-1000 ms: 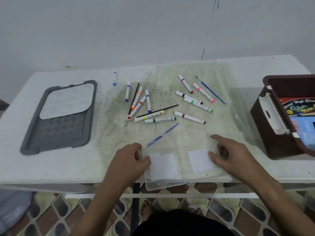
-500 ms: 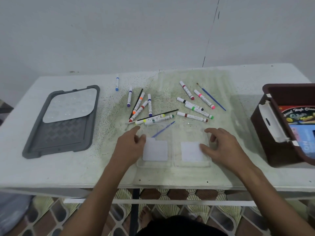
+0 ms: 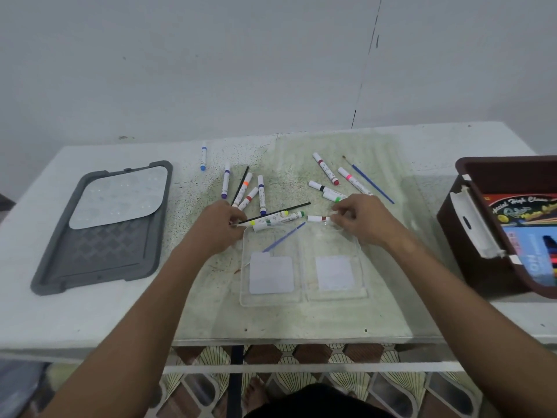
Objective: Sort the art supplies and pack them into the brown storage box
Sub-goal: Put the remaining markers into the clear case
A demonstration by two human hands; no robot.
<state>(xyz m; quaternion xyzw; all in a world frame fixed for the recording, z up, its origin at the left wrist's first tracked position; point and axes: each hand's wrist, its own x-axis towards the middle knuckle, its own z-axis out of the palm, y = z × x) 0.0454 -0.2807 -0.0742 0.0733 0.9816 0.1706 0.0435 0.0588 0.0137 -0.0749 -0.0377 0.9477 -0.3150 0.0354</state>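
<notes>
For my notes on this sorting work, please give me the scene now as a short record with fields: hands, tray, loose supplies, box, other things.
left hand: left hand pinches the end of a yellow-capped white marker
right hand: right hand pinches a brown-capped white marker
tray: clear plastic two-compartment tray, a white square label in each; thin blue paintbrush lies across its far left edge
loose supplies: markers and brushes scattered beyond the tray
box: brown plastic storage box at right, open, holding printed packs
other: grey rectangular plastic lid at left

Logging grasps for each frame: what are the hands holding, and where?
Left hand pinches the yellow marker by its near end; right hand pinches the brown marker at its right end.
</notes>
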